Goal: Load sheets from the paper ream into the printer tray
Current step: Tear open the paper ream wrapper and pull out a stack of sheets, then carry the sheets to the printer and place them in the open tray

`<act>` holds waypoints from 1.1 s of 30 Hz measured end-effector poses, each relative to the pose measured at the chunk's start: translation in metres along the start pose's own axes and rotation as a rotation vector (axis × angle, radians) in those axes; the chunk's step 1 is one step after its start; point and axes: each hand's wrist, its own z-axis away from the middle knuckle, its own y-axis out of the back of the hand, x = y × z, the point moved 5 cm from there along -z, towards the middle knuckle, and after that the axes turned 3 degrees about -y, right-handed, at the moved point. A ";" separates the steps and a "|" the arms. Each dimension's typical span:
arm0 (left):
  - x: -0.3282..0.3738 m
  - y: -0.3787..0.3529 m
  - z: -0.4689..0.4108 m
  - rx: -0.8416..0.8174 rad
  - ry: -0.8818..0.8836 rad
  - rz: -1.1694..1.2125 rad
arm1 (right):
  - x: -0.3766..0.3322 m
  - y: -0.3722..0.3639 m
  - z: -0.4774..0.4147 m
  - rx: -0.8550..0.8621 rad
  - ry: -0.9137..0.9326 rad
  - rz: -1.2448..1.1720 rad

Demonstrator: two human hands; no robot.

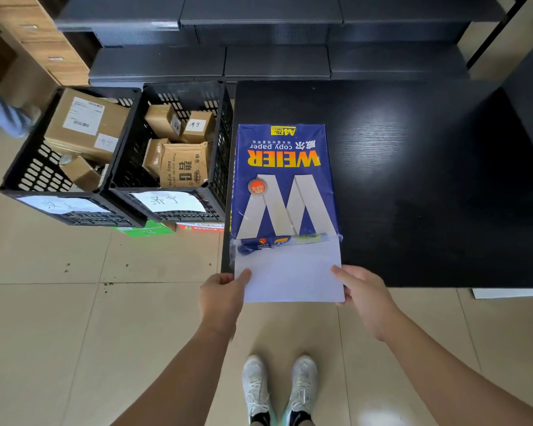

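Note:
A blue paper ream [285, 182] lies on the left part of a black table [428, 179], its torn wrapper end facing me. White sheets [291, 272] stick out of that end and hang past the table's front edge. My left hand [222, 299] pinches the sheets' near left corner, thumb on top. My right hand [365, 295] holds their near right corner the same way. No printer or printer tray is in view.
Two black plastic crates [173, 152] of cardboard parcels stand on the floor left of the table. Dark metal shelving [259, 41] runs behind it. A wooden drawer unit [40, 41] is at the far left. My white shoes [277, 392] stand on beige tiles.

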 end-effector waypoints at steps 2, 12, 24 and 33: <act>0.007 -0.003 -0.008 -0.004 -0.017 -0.004 | -0.005 -0.002 -0.009 0.006 0.013 0.062; 0.005 -0.015 -0.003 -0.173 0.029 -0.057 | 0.006 -0.017 -0.017 -0.081 0.004 -0.015; -0.025 0.016 0.072 -0.324 0.080 -0.118 | 0.056 -0.001 0.054 -0.062 0.019 0.070; -0.044 0.040 0.120 -0.332 0.000 -0.181 | 0.062 0.015 0.110 -0.050 0.029 0.045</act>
